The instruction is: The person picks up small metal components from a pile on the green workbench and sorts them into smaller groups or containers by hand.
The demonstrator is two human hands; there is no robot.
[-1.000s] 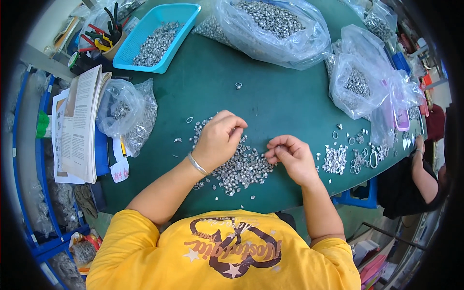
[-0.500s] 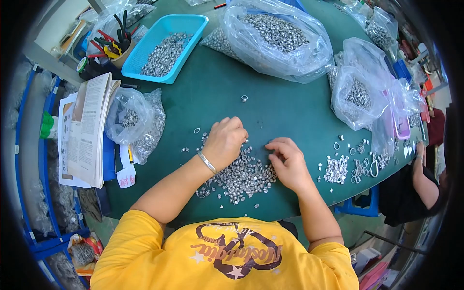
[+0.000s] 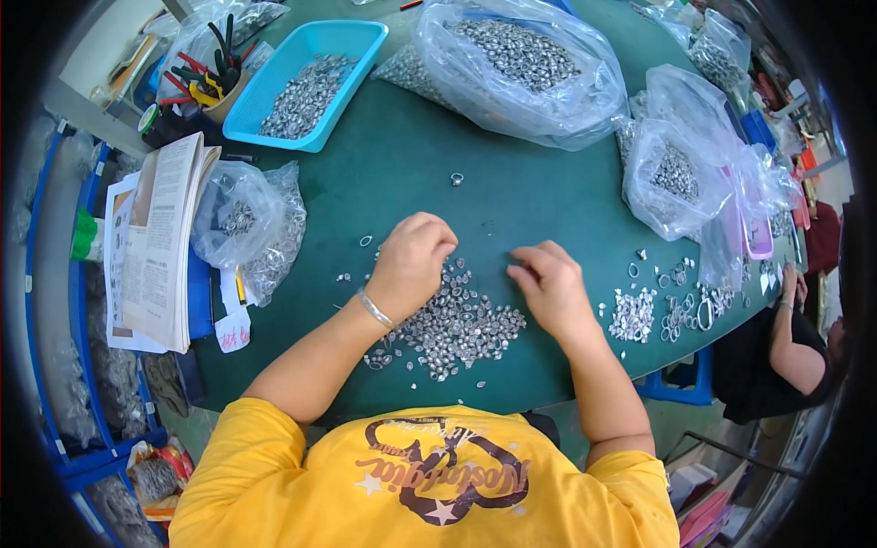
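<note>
A loose pile of small shiny silver metal pieces [image 3: 466,320] lies on the green tabletop [image 3: 365,192] in front of me. Over the pile's upper left edge is my left hand [image 3: 416,260], a bangle on its wrist. Its fingertips are pinched together; whatever they hold is too small to make out. At the pile's upper right, my right hand [image 3: 554,288] hovers with thumb and forefinger apart and nothing visible between them. One silver ring [image 3: 457,180] sits alone beyond my hands. Another thin ring [image 3: 365,241] lies just left of my left hand.
A blue basket [image 3: 373,55] of silver pieces stands far left, beside a cup of pliers [image 3: 224,100]. Large plastic bags [image 3: 585,119] of pieces fill the back. Papers [image 3: 164,247] and a small bag [image 3: 215,187] are left. Smaller heaps [image 3: 632,315] lie right, near another person's arm [image 3: 795,338].
My left hand has shifted slightly left and up from the pile, fingertips still pinched. My right hand has moved a little up, thumb and forefinger still apart. The whole view has shifted slightly.
</note>
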